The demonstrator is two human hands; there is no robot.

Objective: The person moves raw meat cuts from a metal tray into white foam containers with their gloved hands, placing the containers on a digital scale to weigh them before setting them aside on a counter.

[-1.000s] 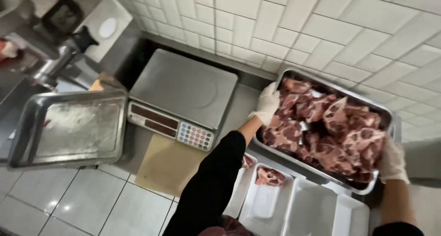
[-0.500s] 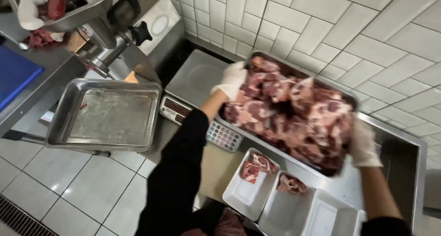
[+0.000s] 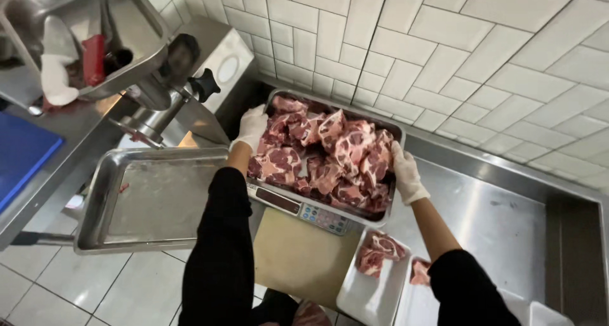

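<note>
I hold a steel tray (image 3: 379, 119) heaped with raw red meat pieces (image 3: 327, 158) over a digital scale (image 3: 304, 209). My left hand (image 3: 251, 129), in a white glove, grips the tray's left rim. My right hand (image 3: 406, 173), also gloved, grips its right rim. Only the scale's display and keypad strip show below the tray's near edge.
An empty steel tray (image 3: 152, 202) sits at the left under a meat grinder (image 3: 146, 78). White foam trays (image 3: 374, 278) with meat slices lie at the lower right on a steel counter (image 3: 501, 218). A white tiled wall rises behind. A blue board (image 3: 19, 154) lies far left.
Both hands have carried the meat tray leftward from the counter until it is over the scale, covering its platform. The view has swung left, showing more of the grinder.
</note>
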